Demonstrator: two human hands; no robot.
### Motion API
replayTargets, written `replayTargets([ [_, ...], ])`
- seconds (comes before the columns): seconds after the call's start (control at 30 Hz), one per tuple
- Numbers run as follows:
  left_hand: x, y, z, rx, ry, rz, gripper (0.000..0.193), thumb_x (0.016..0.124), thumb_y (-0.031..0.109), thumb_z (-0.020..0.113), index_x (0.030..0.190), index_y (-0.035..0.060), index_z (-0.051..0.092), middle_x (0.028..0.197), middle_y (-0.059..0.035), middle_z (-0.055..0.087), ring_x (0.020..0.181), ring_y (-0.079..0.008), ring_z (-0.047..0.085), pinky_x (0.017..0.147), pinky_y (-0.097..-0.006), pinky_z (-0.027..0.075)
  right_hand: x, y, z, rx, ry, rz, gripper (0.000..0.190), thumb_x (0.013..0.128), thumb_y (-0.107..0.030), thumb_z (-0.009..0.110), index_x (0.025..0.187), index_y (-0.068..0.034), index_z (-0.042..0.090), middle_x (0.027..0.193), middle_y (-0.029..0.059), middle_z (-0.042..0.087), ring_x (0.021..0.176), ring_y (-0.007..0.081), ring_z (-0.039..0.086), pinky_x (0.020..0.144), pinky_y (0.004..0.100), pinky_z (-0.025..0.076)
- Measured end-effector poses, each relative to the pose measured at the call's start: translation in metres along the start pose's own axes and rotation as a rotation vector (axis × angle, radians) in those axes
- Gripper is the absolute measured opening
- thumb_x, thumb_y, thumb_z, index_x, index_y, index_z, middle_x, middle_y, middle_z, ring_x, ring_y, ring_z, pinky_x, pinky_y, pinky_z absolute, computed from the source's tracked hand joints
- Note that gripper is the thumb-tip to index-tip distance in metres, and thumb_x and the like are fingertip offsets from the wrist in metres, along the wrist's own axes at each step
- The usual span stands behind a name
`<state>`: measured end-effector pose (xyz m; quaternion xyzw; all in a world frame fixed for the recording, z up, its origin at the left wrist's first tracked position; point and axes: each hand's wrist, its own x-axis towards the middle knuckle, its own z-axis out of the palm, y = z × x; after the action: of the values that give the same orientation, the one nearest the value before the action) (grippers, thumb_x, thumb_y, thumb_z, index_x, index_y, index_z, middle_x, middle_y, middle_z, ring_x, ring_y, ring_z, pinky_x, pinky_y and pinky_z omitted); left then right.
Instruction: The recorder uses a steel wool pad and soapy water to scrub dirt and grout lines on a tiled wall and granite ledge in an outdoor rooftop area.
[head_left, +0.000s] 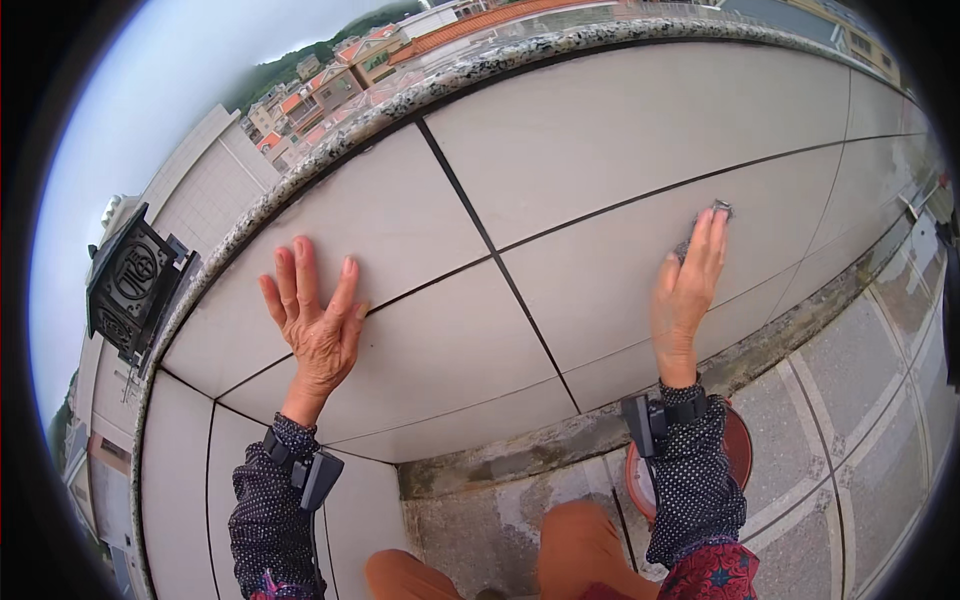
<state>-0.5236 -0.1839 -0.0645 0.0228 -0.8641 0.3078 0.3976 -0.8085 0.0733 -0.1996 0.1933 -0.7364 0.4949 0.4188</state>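
My left hand (319, 337) is flat against the pale tiled wall (600, 142), its fingers spread and nothing in it. Two of its fingers lie near a dark joint between tiles. Farther right, my right hand (686, 292) presses a grey scouring pad (722, 205), possibly steel wool, onto a lower tile. Most of the pad is hidden beneath the fingers; bits of it show at the fingertips and beside the thumb. A red bucket (739, 442) stands on the floor below, partly covered by my right forearm.
Speckled granite coping (517, 56) caps the wall, with houses beyond it. A dark metal lantern (135, 281) stands at the left by the coping. A stained ledge (495, 465) runs along the wall's foot, beside the floor tiles (795, 427). My knees (577, 540) are close below.
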Motion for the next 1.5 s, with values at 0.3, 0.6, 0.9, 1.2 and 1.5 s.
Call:
replayTargets([
  [0.3,0.007,0.004,0.003,-0.11,0.045,0.023,0.05,0.086,0.012,0.066,0.136,0.0188,0.063,0.163,-0.0188,0.028,0.154,-0.0345,0.014,0.124,-0.0455,-0.002,-0.196,-0.19,0.064,0.666,-0.459,-0.808,0.032,0.084,-0.005,0.066,0.116,-0.005,0.069,0.134,0.0031,0.061,0.134,0.0223,0.05,0.098,0.0326,0.052],
  [0.6,0.0,-0.006,0.005,-0.2,0.136,0.082,0.04,0.089,0.009,0.061,0.128,0.0154,0.068,0.154,-0.0168,0.044,0.152,-0.0353,0.022,0.124,-0.0468,0.001,-0.08,-0.055,0.006,0.016,0.085,-0.179,0.042,0.075,0.007,0.071,0.11,-0.016,0.071,0.111,0.0036,0.064,0.105,0.0244,0.06,0.08,0.0375,0.05],
  [0.9,0.0,-0.008,0.001,-0.312,0.13,0.092,0.051,0.093,0.002,0.049,0.143,0.013,0.054,0.153,-0.0118,0.048,0.152,-0.0341,0.022,0.124,-0.0486,0.001,-0.139,-0.237,0.056,0.62,-0.069,-0.428,0.014,0.075,-0.01,0.07,0.089,-0.012,0.071,0.108,-0.0019,0.062,0.101,0.0205,0.059,0.074,0.0313,0.05],
  [1.2,0.002,0.006,0.013,-0.232,0.238,0.014,0.034,0.091,0.007,0.066,0.122,0.0203,0.072,0.142,-0.0038,0.06,0.148,-0.0287,0.034,0.125,-0.0415,0.009,-0.228,-0.057,0.016,0.278,-0.645,-0.336,0.011,0.078,-0.002,0.067,0.083,-0.011,0.062,0.097,0.0019,0.058,0.092,0.0235,0.058,0.073,0.0329,0.048],
  [1.5,0.001,-0.024,0.006,-0.235,0.268,0.115,0.032,0.095,0.009,0.06,0.124,0.0168,0.071,0.144,-0.0031,0.058,0.148,-0.0243,0.035,0.124,-0.042,0.012,-0.15,0.095,-0.108,0.169,-1.242,0.142,0.022,0.073,0.005,0.066,0.091,-0.009,0.065,0.089,0.0134,0.059,0.09,0.0364,0.061,0.079,0.0465,0.049],
])
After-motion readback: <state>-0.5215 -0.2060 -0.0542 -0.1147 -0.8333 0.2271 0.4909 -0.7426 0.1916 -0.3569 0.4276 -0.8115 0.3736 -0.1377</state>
